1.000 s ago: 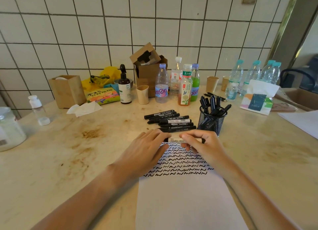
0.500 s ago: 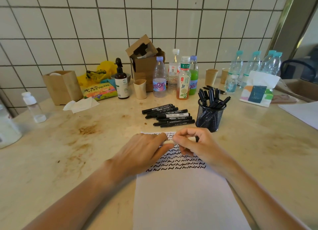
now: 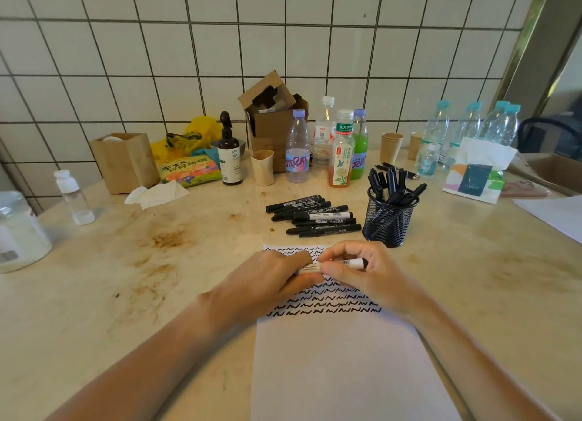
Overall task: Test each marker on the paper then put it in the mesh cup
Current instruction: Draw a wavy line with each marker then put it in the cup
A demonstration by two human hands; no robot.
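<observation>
A white sheet of paper lies in front of me, its top covered with rows of black squiggles. Both hands hold one black marker level above those rows. My left hand grips its left end, which the fingers hide. My right hand pinches the right part, whose black end sticks out past the fingers. Several more black markers lie in a heap behind the paper. To their right stands the black mesh cup with several markers upright in it.
Bottles, paper cups, a cardboard box, a pump bottle and a snack bag line the tiled wall. A tissue pack sits at the right, a jar at the far left. The stained tabletop spreads left.
Both hands with the marker have stayed over the squiggled rows. The marker's black right end now shows beyond the right fingers. The camera has shifted a little.
</observation>
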